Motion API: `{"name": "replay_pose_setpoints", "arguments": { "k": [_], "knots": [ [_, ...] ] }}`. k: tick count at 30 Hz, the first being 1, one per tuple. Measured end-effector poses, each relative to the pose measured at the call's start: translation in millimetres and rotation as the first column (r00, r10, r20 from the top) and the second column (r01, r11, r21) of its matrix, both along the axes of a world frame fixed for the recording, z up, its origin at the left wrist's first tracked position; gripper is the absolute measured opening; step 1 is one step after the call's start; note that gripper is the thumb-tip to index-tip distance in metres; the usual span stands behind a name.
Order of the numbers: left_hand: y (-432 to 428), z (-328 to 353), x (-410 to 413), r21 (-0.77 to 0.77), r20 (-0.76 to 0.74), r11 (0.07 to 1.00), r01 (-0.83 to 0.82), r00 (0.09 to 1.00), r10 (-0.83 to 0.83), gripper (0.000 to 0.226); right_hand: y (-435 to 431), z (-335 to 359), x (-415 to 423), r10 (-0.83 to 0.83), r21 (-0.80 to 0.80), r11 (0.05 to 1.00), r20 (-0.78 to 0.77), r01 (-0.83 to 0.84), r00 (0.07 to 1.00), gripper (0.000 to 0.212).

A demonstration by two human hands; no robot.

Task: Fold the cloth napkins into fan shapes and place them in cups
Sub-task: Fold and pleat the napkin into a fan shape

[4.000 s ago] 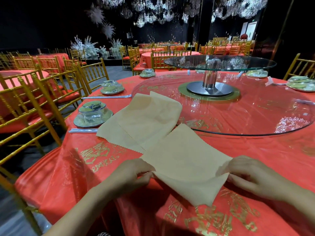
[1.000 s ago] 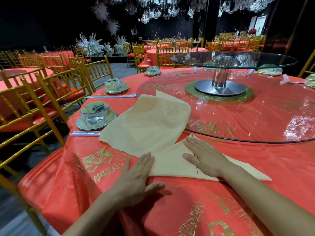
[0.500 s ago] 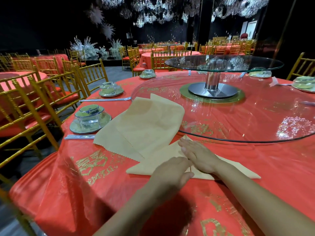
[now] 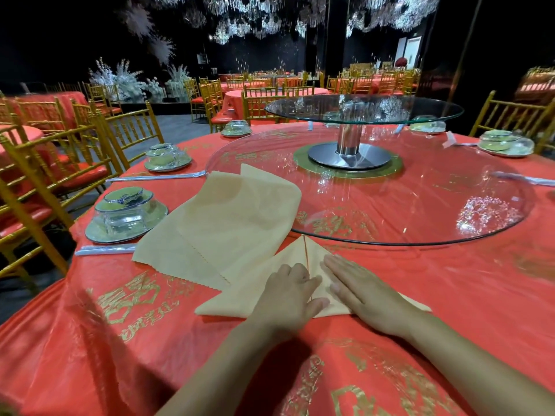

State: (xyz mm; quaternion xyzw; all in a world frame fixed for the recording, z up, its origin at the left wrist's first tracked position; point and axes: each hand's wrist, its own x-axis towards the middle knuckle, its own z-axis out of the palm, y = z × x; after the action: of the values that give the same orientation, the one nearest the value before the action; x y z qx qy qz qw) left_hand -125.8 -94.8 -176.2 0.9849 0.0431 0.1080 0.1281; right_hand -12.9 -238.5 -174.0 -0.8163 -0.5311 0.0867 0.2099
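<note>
A beige cloth napkin lies on the red tablecloth, folded into a triangle with a seam running down its middle. My left hand rests on its left half with fingers curled down onto the cloth. My right hand lies flat, palm down, on the right half. A loose pile of more beige napkins sits just behind, partly draped over the glass turntable's rim. A glass cup sits inside the wrapped place setting at the left.
A large glass turntable covers the table's middle, with a smaller raised glass tier on a steel post. More wrapped place settings and wrapped chopsticks line the left rim. Gold chairs crowd the left side.
Four seconds ago both hands held a napkin by its corners. Since then it has been folded into a triangle, and my left hand has moved onto it beside my right hand.
</note>
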Motion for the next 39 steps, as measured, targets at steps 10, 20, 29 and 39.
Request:
{"name": "replay_pose_setpoints", "arguments": {
  "k": [10, 20, 29, 39],
  "knots": [
    [-1.0, -1.0, 1.2, 0.005, -0.06, 0.997, -0.072, 0.996, 0.072, 0.098, -47.5, 4.2, 11.1, -0.062, -0.345, 0.927, 0.239, 0.144, 0.969, 0.119],
    [-2.2, 0.1, -3.1, 0.054, -0.078, 0.996, -0.068, 0.994, 0.072, 0.1, -64.0, 13.3, 3.1, -0.294, -0.294, 0.882, 0.268, 0.368, 0.918, 0.112],
    [-3.6, -0.8, -5.8, 0.045, -0.053, 0.997, -0.056, 0.997, 0.058, 0.095, -53.8, 42.7, 11.9, -0.494, -0.366, 0.802, 0.035, 0.471, 0.869, 0.036],
    [-1.7, 1.6, -3.2, 0.06, -0.124, 0.997, -0.046, 0.991, 0.053, 0.094, -52.7, 39.6, -9.6, -0.219, 0.158, 0.693, -0.883, 0.704, 0.414, 0.019]
  ]
}}
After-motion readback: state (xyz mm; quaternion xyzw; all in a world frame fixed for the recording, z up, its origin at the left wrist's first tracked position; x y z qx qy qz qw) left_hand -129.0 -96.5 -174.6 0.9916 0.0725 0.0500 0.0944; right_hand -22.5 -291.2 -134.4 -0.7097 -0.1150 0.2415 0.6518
